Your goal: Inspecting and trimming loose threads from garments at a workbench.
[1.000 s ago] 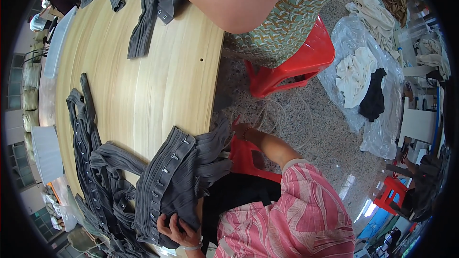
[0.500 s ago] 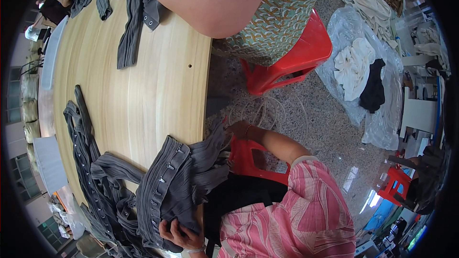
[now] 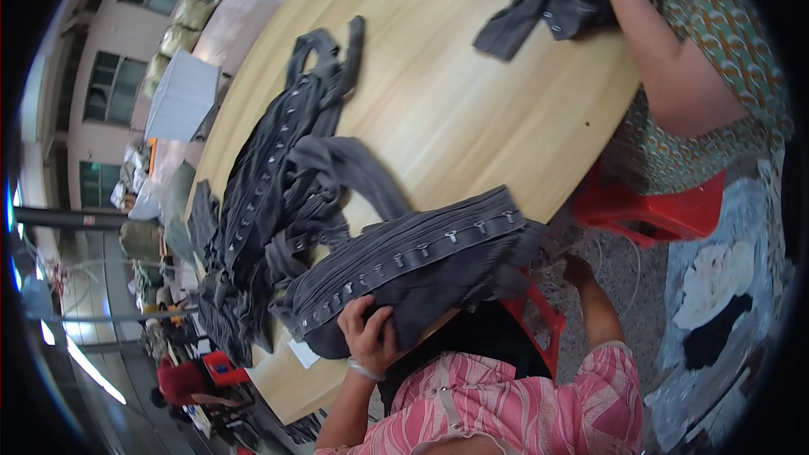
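A dark grey ribbed garment [image 3: 404,257] lies across the near edge of the round wooden table, a row of metal hooks running along its band. My left hand [image 3: 368,335] has its fingers bent over the garment's near left part and grips the cloth. Past the garment's right end, below table height, is my right hand [image 3: 578,270]; its fingers are dim and blurred, so what they hold cannot be made out. A second dark grey garment [image 3: 253,177], also with a row of hooks, lies heaped to the left, with a sleeve stretching toward the first.
A co-worker's arm [image 3: 674,76] reaches over another grey garment [image 3: 548,0] at the far right of the table [image 3: 455,118]. Red stools [image 3: 666,211] stand on the speckled floor. Plastic sheeting with white and black cloth [image 3: 716,286] lies at the right. Another person [image 3: 181,381] bends at lower left.
The view has turned, so the table and garments appear rotated and more of the room's left shows. My left hand stays on the hooked garment; my right hand remains off its other end.
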A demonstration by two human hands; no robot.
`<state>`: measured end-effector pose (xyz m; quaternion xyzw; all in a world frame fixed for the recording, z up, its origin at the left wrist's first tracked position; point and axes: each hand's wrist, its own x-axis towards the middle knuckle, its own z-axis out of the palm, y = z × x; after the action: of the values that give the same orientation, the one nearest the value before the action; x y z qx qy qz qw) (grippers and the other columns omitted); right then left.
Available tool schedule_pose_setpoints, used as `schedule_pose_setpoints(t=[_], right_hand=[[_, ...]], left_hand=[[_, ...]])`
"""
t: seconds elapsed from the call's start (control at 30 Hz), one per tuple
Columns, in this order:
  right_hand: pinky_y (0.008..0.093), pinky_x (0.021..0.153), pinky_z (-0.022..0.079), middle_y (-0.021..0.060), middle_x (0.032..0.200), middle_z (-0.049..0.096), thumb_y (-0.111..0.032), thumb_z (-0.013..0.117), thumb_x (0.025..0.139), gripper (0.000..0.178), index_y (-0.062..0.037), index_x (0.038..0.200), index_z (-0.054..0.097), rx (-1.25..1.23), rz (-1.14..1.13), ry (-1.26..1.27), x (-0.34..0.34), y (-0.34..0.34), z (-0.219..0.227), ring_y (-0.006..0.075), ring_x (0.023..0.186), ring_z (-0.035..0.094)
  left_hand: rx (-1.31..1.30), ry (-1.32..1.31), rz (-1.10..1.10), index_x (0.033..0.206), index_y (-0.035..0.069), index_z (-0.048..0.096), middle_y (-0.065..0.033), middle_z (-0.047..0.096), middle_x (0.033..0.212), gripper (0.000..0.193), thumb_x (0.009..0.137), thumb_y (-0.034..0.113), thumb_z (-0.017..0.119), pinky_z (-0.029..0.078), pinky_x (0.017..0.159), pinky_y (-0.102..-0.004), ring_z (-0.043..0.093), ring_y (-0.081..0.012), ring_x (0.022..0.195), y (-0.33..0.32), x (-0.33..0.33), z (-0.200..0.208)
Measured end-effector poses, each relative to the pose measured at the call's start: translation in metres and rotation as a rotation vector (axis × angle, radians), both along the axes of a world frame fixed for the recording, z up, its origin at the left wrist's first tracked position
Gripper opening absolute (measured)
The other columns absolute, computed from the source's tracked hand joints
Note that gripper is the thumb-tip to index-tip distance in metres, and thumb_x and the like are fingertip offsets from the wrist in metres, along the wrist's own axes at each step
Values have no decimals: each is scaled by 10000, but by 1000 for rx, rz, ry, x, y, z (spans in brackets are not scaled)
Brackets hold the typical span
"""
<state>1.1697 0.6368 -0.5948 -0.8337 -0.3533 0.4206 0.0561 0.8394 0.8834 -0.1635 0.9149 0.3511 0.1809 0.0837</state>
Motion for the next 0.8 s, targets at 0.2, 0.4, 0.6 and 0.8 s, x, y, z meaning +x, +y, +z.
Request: schedule_pose_setpoints(t=[0.2, 0.4, 0.6, 0.8], right_hand=[[397, 863, 536, 177, 1102, 694, -233, 623, 874, 353, -18, 1152, 656, 239, -41, 191, 28, 13, 98, 315, 1005, 674], [243, 634, 514, 35, 789, 679, -70, 602, 917, 127, 23, 940, 685, 710, -119, 587, 27, 74, 382, 93, 695, 642], [232, 649, 491, 54, 830, 678, -62, 645, 898, 105, 10, 959, 690, 1031, 146, 502, -54, 174, 489, 99, 727, 638], [396, 911, 475, 135, 1158, 609, -211, 777, 770, 558, -83, 1275, 579, 1270, 771, 177, -163, 241, 522, 312, 1057, 587]], left_hand=[[65, -102, 33, 1065, 69, 672, -147, 620, 1191, 341, 737, -22, 692, 449, 931, -416, 595, -331, 1104, 10, -34, 42], [102, 18, 420, 1203, 98, 611, -117, 594, 1215, 469, 748, 102, 722, 364, 1013, -449, 502, -337, 1191, 81, -149, 21], [-89, 33, 499, 1011, 139, 681, -55, 604, 936, 331, 694, 169, 769, 374, 918, -451, 521, -311, 1026, 92, -190, 10], [216, -171, 156, 973, 75, 644, -85, 652, 1052, 319, 664, 17, 701, 299, 1102, -501, 537, -313, 1226, 52, -156, 88]])
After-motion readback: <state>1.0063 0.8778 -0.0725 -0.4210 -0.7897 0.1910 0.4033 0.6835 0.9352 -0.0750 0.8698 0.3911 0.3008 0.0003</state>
